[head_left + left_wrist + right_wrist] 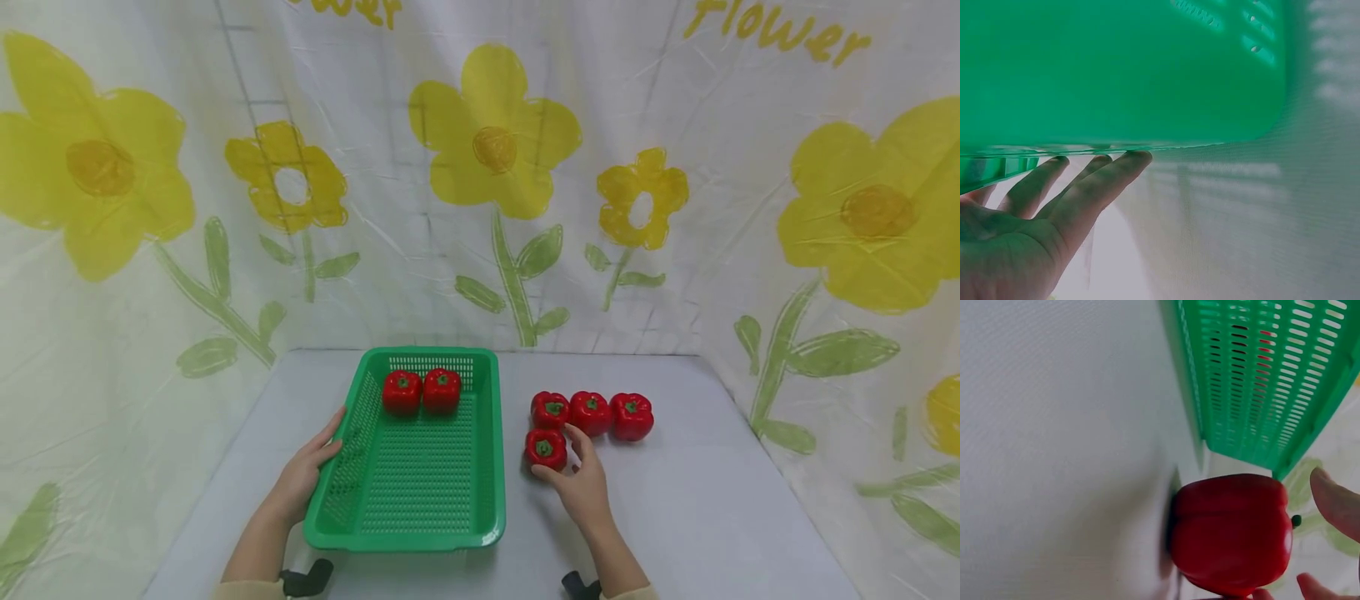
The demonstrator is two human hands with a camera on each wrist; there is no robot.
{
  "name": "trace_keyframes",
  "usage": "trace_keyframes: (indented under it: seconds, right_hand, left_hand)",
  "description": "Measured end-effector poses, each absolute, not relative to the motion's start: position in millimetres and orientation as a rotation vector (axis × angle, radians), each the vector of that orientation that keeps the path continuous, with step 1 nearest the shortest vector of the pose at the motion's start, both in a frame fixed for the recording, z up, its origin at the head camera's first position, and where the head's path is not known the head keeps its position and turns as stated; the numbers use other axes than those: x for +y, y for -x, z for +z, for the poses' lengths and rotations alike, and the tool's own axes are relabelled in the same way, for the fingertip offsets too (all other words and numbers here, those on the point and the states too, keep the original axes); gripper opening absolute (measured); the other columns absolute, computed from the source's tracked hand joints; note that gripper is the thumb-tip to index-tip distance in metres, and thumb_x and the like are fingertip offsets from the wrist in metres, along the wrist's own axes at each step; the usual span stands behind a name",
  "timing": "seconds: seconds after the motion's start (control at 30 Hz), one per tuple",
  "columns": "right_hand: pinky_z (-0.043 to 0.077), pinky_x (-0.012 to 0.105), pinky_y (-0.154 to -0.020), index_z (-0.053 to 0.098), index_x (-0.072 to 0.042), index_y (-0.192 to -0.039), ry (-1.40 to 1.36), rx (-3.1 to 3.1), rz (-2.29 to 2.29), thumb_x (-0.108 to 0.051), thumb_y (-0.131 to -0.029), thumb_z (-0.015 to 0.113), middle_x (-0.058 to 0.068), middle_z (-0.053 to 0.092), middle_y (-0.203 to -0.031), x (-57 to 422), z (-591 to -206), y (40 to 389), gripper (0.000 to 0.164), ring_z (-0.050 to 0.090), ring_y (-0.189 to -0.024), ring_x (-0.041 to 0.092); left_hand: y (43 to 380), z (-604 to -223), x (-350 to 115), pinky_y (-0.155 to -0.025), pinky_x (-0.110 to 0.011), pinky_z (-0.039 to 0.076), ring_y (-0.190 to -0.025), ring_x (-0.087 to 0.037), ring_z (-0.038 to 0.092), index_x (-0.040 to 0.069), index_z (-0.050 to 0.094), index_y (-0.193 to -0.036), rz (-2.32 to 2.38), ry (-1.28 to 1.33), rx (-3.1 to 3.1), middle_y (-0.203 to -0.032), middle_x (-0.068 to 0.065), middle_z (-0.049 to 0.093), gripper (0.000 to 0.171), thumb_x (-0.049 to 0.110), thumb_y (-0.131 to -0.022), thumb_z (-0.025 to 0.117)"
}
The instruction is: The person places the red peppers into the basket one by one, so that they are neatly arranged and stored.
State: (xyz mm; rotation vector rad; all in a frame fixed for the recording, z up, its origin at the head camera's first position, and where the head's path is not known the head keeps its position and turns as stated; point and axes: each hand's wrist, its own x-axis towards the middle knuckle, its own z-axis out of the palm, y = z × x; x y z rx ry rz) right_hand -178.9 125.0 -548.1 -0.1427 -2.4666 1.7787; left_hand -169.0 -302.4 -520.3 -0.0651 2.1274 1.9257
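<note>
Along the left side of the green plastic basket [491, 533], my left hand [300, 479] rests with its fingertips against the wall. Its fingers [1094, 194] look nearly straight in the left wrist view, touching the basket's lower edge [1147, 112]. My right hand [583, 483] reaches round the nearest red bell pepper [546, 450], thumb at its near side and fingers at its right. In the right wrist view a gap shows between the thumb [1338, 503] and this pepper [1232, 534], which stands on the table, stem upward.
Two red bell peppers [402, 392] sit side by side at the basket's far end. Behind the nearest pepper, three more peppers [590, 414] form a row on the white table [712, 500]. A flower-printed curtain [390, 275] hangs behind and on both sides.
</note>
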Motion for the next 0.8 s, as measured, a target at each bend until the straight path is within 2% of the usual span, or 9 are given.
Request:
trace_keyframes:
  seconds: [0.17,0.37,0.63,0.8]
  right_hand:
    - [0.044,0.057,-0.108,0.042,-0.015,-0.151,0.147,-2.518,1.759,-0.02,-0.078,0.088,0.014,0.042,-0.156,125.0,-554.0,179.9,0.087,0.038,-0.144,0.042]
    - [0.045,0.056,-0.107,0.042,-0.015,-0.152,0.176,-2.536,1.742,-0.018,-0.081,0.086,0.014,0.043,-0.155,124.9,-559.6,182.9,0.084,0.04,-0.143,0.042]
    - [0.056,0.048,-0.097,0.043,-0.01,-0.152,0.192,-2.578,1.686,-0.02,-0.083,0.085,0.018,0.046,-0.147,128.0,-563.7,183.8,0.081,0.049,-0.133,0.039]
    - [0.052,0.05,-0.101,0.045,-0.01,-0.149,0.18,-2.567,1.708,-0.02,-0.081,0.087,0.019,0.048,-0.15,128.9,-566.6,183.0,0.081,0.045,-0.14,0.042]
  left_hand:
    - [168.8,-520.3,-302.1,-0.118,-0.054,0.031,-0.156,-0.035,0.0,0.041,0.011,-0.162,1.93,0.069,2.12,-0.171,0.003,-0.003,0.053,0.032,-0.112,0.027]
    - [168.7,-520.8,-301.9,-0.118,-0.055,0.03,-0.156,-0.035,0.0,0.042,0.011,-0.161,1.933,0.067,2.116,-0.171,0.003,-0.003,0.053,0.032,-0.112,0.027]
    - [169.1,-521.8,-302.1,-0.118,-0.056,0.029,-0.156,-0.035,0.0,0.042,0.011,-0.161,1.937,0.066,2.114,-0.171,0.003,-0.003,0.053,0.033,-0.112,0.027]
    - [169.6,-522.0,-302.8,-0.119,-0.054,0.026,-0.157,-0.034,-0.002,0.042,0.011,-0.161,1.925,0.062,2.125,-0.17,0.004,-0.003,0.053,0.033,-0.112,0.028]
